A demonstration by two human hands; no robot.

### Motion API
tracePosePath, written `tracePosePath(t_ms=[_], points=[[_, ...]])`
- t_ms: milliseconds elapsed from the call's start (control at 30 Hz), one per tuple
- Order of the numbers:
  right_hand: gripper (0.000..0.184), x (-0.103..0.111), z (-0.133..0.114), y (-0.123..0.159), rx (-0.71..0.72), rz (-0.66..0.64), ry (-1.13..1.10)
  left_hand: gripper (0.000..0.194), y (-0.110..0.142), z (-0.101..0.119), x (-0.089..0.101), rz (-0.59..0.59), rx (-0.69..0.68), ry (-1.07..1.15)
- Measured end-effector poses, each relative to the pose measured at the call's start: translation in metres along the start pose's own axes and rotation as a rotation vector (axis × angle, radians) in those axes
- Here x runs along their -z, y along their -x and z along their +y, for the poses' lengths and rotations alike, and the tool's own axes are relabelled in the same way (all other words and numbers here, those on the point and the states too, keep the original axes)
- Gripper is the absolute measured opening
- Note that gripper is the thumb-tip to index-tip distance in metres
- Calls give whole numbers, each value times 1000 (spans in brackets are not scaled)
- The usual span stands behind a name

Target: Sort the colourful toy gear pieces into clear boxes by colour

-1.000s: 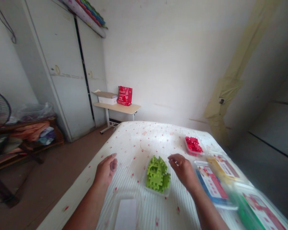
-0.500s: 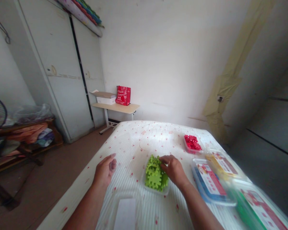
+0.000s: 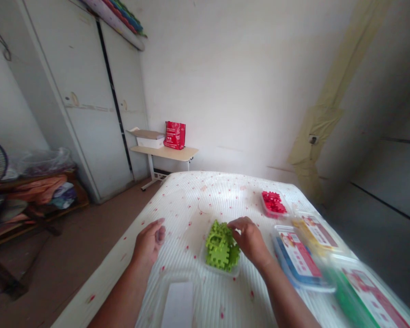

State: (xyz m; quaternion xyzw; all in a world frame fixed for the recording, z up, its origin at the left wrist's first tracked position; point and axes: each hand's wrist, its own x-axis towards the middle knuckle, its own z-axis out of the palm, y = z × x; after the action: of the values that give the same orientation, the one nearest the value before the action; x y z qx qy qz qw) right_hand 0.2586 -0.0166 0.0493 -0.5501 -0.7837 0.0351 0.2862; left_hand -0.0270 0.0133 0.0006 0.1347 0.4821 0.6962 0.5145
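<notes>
A pile of green interlocking plastic blocks lies in a clear tray on the white bed with red dots. My right hand rests on the right side of the pile, its fingers pinched on a green block at the top. To the left, my left hand lies on the bedsheet with fingers loosely curled, holding nothing that I can see.
A clear tray of red blocks sits further back on the right. Lidded boxes with blue, yellow and green contents line the bed's right edge. A clear lid with a white label lies near me. A small side table stands by the wardrobe.
My right hand moved left from the bare sheet onto the green blocks and closed its fingers on one. My left hand stayed put.
</notes>
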Motion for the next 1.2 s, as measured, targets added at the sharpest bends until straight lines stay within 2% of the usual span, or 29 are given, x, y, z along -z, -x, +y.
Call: tracePosePath(t_ms=[167,300,367,533,633,700,800,900,1000,1200], points=[[31,-1,0,0,-19,-62,4,20,0,0,1,-4,-3,-3],[27,7,3,1,-59,53,-166,27,8,2,-3,-80,-23,-50],[24,17,7,5,-101,62,-259,31,13,2,-6,-142,-39,-100],[15,39,19,26,-214,-153,-397,37,20,1,-10,-187,-44,-154],[22,36,20,39,-202,-304,-571,35,21,0,-11,-169,-43,-150],[23,29,20,42,-195,-359,-651,34,21,0,-11,-162,-35,-148],[15,20,18,39,-215,-333,-673,33,21,0,-11,-161,-12,-149],[10,22,11,32,-205,-257,-616,30,20,0,-11,-147,2,-147],[10,26,0,28,-196,-206,-516,28,19,-1,-10,-138,3,-147],[20,18,-14,32,-123,-231,-503,28,19,1,-11,-126,-2,-144]])
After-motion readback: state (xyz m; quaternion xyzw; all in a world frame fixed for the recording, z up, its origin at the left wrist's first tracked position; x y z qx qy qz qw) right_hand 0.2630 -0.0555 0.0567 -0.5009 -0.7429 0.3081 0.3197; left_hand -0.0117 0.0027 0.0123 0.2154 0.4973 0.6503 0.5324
